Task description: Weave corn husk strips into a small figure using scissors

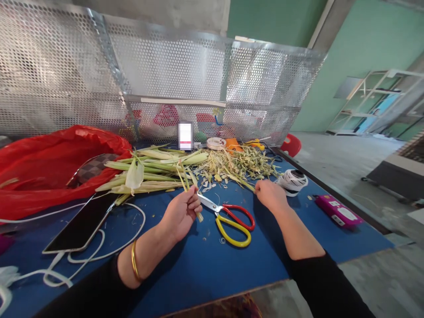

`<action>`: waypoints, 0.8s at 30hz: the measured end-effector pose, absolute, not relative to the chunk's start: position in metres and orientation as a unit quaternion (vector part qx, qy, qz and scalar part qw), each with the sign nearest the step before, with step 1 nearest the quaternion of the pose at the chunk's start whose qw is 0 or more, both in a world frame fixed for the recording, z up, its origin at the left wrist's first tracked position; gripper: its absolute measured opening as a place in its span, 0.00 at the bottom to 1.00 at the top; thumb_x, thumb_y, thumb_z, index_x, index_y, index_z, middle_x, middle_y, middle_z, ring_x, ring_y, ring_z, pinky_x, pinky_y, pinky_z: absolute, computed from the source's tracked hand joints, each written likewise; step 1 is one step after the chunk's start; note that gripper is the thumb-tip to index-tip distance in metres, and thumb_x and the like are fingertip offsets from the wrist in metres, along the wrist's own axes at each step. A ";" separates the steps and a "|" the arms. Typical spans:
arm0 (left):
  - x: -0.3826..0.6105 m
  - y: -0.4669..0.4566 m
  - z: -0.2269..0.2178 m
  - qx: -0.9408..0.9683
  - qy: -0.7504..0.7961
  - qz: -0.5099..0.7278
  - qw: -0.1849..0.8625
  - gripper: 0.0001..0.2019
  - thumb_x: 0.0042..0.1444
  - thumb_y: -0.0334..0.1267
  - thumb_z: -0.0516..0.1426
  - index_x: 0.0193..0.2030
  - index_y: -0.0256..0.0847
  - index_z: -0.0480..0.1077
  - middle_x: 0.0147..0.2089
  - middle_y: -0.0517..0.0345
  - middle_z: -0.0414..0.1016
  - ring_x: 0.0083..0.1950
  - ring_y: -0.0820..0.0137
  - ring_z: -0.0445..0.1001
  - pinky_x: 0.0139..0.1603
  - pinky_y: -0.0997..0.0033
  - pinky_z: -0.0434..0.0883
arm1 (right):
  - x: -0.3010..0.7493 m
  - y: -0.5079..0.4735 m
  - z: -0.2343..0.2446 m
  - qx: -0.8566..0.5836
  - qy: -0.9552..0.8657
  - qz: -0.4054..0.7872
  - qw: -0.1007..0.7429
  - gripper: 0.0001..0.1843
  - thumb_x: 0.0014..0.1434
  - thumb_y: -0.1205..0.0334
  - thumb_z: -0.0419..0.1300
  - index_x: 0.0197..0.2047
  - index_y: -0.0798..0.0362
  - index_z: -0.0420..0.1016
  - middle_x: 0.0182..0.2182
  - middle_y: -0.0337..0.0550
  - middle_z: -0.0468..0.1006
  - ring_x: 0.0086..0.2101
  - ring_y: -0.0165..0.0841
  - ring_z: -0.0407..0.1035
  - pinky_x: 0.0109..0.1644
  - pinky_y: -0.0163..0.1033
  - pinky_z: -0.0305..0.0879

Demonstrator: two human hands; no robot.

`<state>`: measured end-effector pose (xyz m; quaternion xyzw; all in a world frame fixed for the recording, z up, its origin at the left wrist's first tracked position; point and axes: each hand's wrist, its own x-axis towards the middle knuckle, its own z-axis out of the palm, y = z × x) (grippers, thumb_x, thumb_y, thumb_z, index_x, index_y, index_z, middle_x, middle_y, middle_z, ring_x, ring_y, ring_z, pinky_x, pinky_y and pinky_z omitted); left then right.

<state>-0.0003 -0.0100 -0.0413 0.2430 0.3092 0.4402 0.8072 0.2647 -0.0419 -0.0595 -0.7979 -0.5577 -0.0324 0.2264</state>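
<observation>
My left hand (181, 213), with a gold bangle at the wrist, is closed round a few pale green corn husk strips (183, 176). Their cut ends stick out below the fingers. To the right, my right hand (270, 194) is closed at the edge of the shredded husk pile (232, 163), its fingers pinching the end of a yellowish husk strip (247, 185). Between both hands lie scissors (228, 217) with one red and one yellow handle, blades slightly under the left fingers. Behind the left hand, whole corn husks (152, 170) are heaped.
A black phone (81, 223) with white cable and a red plastic bag (109, 139) lie left. On the right are a spool of white cord (293, 182) and a purple packet (338, 211). A perforated metal screen (172, 62) borders the blue table (212, 269) behind.
</observation>
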 end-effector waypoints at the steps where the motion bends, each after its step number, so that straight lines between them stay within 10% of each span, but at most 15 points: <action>1: 0.000 -0.011 -0.043 0.249 0.311 0.439 0.806 0.08 0.61 0.31 0.50 0.31 0.35 0.65 0.20 0.70 0.46 0.17 0.82 0.49 0.17 0.82 0.55 | 0.265 -0.042 -0.059 -0.796 -0.555 -0.027 0.240 0.12 0.48 0.73 0.59 0.18 0.53 0.65 0.23 0.45 0.70 0.27 0.36 0.67 0.30 0.39 0.51; 7: 0.002 -0.013 -0.046 0.279 0.314 0.424 0.802 0.10 0.62 0.33 0.50 0.29 0.35 0.65 0.18 0.70 0.50 0.17 0.82 0.51 0.18 0.81 0.58 | 0.254 -0.041 -0.050 -0.760 -0.535 0.026 0.367 0.07 0.57 0.61 0.51 0.30 0.52 0.67 0.26 0.44 0.76 0.30 0.36 0.71 0.32 0.37 0.59; 12: 0.004 -0.016 -0.047 0.289 0.344 0.426 0.785 0.11 0.61 0.31 0.49 0.30 0.33 0.68 0.26 0.54 0.70 0.27 0.73 0.72 0.33 0.72 0.73 | 0.213 -0.048 -0.044 -0.569 -0.495 0.318 0.575 0.11 0.57 0.53 0.55 0.34 0.53 0.66 0.30 0.43 0.78 0.24 0.31 0.72 0.27 0.34 0.64; 16: 0.007 -0.019 -0.050 0.295 0.327 0.417 0.795 0.12 0.61 0.30 0.48 0.34 0.29 0.72 0.37 0.40 0.77 0.38 0.64 0.77 0.42 0.66 0.74 | 0.168 -0.055 -0.044 -0.506 -0.459 0.475 0.554 0.11 0.53 0.54 0.60 0.31 0.53 0.67 0.29 0.41 0.79 0.22 0.28 0.71 0.27 0.34 0.66; 24: 0.008 -0.020 -0.053 0.318 0.243 0.414 0.817 0.10 0.59 0.33 0.52 0.37 0.32 0.74 0.25 0.55 0.71 0.22 0.73 0.65 0.19 0.74 0.65 | 0.130 -0.055 -0.055 -0.524 -0.418 0.537 0.512 0.14 0.51 0.52 0.62 0.28 0.54 0.65 0.25 0.39 0.76 0.20 0.29 0.70 0.27 0.36 0.68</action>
